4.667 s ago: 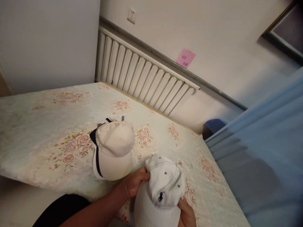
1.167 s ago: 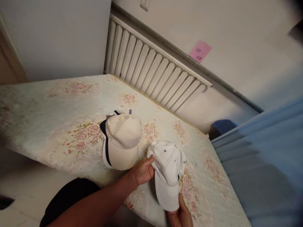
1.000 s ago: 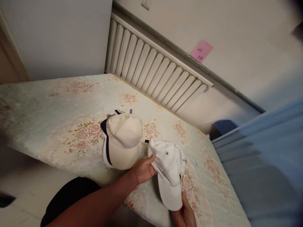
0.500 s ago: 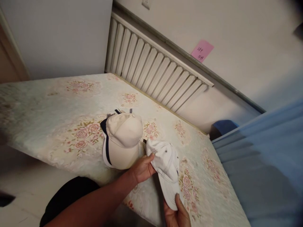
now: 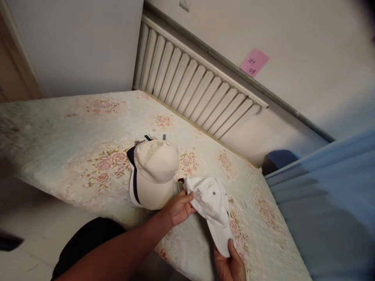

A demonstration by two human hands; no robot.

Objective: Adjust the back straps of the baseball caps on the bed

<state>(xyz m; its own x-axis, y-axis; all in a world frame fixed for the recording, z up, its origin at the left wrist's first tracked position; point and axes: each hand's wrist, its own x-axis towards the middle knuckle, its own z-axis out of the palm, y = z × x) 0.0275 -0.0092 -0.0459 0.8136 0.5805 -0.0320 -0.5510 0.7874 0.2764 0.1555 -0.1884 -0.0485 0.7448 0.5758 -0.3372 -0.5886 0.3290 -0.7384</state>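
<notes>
- Floral cover (image 5: 73, 134): stack of caps (image 5: 156, 173) already nested, cream cap (image 5: 158, 160) outermost, dark-blue edge (image 5: 131, 155) and white edge (image 5: 133, 195) showing beneath.
- Left hand (image 5: 180, 208): gripping crown rim, thumb on top.
- Grey-white cap (image 5: 209, 201): just beside stack, not nested; tilted, brim toward lower right. Contact with cover: can't tell.
- Right hand (image 5: 231, 262): pinching brim tip.

A white radiator (image 5: 187, 76) lines the pale wall (image 5: 307, 50), below a pink note (image 5: 254, 62) and a socket (image 5: 184, 4). A blue curtain (image 5: 331, 199) hangs beside the flowered cover (image 5: 117, 109). Pale floor (image 5: 32, 259) shows lower left; the light is dim.
</notes>
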